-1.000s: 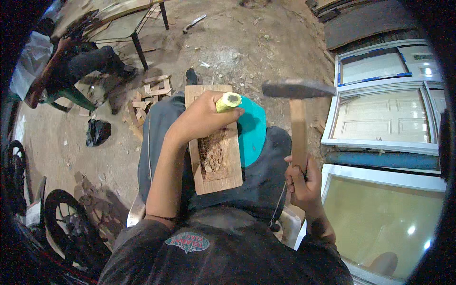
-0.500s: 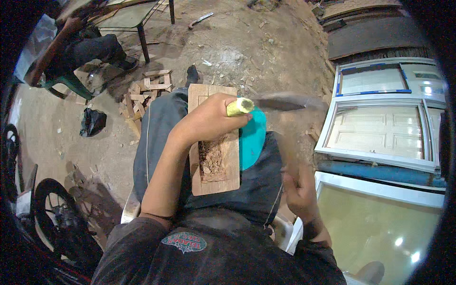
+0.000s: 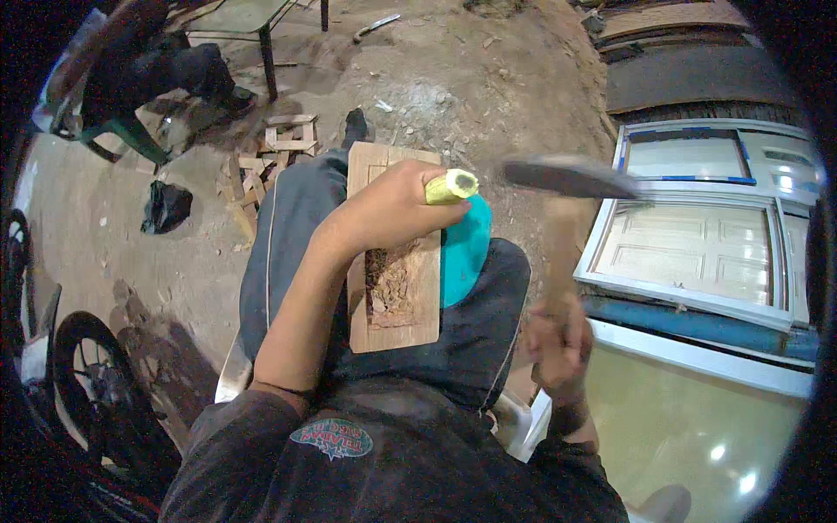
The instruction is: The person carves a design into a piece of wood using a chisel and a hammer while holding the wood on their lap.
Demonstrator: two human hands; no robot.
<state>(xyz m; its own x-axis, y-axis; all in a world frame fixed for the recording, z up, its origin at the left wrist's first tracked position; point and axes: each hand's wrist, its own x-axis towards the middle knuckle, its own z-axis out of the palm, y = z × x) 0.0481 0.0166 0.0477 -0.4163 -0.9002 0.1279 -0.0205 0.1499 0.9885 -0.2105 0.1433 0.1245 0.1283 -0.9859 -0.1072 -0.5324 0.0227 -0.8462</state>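
Observation:
Across my lap lies a wooden board point(image 3: 410, 327) with rounded corners, its recess rough and full of wood chips point(image 3: 389, 292). My left hand point(image 3: 397, 205) rests over the board, closed round the yellow-green handle of a chisel point(image 3: 449, 186); its blade is hidden beneath the hand. Out to the right, my right hand point(image 3: 558, 344) grips the wooden handle of a hammer point(image 3: 562, 253). The dark hammer head is raised, apart from the chisel's butt and somewhat blurred. A turquoise flat piece point(image 3: 466, 253) shows between the board and my right thigh.
White-framed panels point(image 3: 689, 253) and a blue pipe point(image 3: 680, 324) stand at the right. Wood offcuts point(image 3: 253, 183) and a black plastic bag point(image 3: 166, 207) lie on the dirt floor. A seated person point(image 3: 166, 74) is at upper left, a motorcycle wheel point(image 3: 96, 375) at lower left.
The hammer has swung to the right, away from the chisel, and its handle shows more clearly. My left hand and the board stay nearly as they were.

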